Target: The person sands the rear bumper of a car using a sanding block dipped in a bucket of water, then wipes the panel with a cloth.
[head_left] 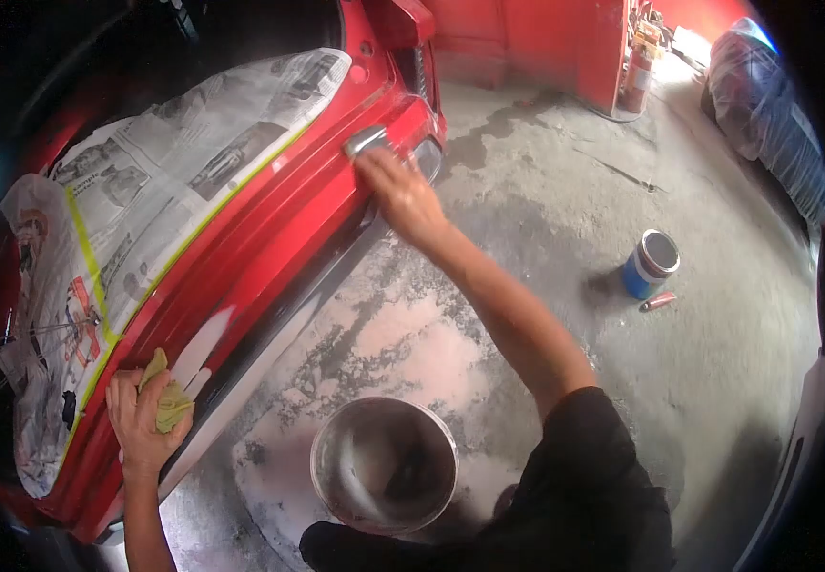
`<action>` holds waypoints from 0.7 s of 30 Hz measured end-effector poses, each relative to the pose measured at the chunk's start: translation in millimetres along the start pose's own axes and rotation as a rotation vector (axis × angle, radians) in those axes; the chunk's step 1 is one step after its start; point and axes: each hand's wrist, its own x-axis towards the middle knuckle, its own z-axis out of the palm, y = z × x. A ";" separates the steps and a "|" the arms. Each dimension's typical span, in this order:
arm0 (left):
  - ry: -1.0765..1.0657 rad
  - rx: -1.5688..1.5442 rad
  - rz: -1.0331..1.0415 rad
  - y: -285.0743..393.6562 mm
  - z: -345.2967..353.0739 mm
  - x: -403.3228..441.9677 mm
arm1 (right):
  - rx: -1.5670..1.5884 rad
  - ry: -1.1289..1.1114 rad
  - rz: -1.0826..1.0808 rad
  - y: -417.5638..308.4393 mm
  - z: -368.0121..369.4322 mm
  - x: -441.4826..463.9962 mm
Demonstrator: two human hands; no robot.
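Note:
My right hand (403, 195) is closed on a grey sanding block (366, 142), pressed to the far end of the red car panel (284, 234). The hand is slightly blurred and hides part of the block. Lower on the same panel, my left hand (143, 419) grips a crumpled yellow-green cloth (172, 405) against the red surface. Beside that cloth, a whitish patch (204, 343) shows on the paint. Newspaper (179, 162) covers the opening next to the panel, edged with yellow masking tape (231, 195).
A large round bucket (320, 477) stands on the dusty concrete floor below me. To the right are a blue can (639, 274) and a small red-handled tool (658, 301). A plastic-covered object (765, 114) stands at the back right.

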 end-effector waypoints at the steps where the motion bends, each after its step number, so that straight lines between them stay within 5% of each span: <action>1: -0.001 -0.005 0.006 1.0 -2.2 -0.7 | -0.037 -0.028 0.087 1.2 -5.2 7.0; 7: 0.036 0.019 0.030 1.1 -2.1 0.6 | -0.130 0.017 0.014 -1.9 4.7 -10.8; 8: 0.039 0.020 0.031 0.2 -0.5 1.5 | -0.078 -0.022 0.168 11.8 0.6 2.1; 11: 0.033 0.009 0.013 0.1 -1.0 0.6 | -0.105 0.037 0.194 -0.8 3.1 10.6; 15: 0.009 0.022 0.008 -0.7 -0.1 -0.9 | -0.034 0.071 -0.126 -29.0 2.1 -17.9; 18: 0.039 0.020 0.044 -0.5 -2.1 1.5 | -0.061 0.041 0.175 4.7 -5.7 9.9; 21: -0.003 0.011 0.000 -1.8 -0.6 -1.9 | 0.047 0.045 0.040 -20.2 7.2 -2.1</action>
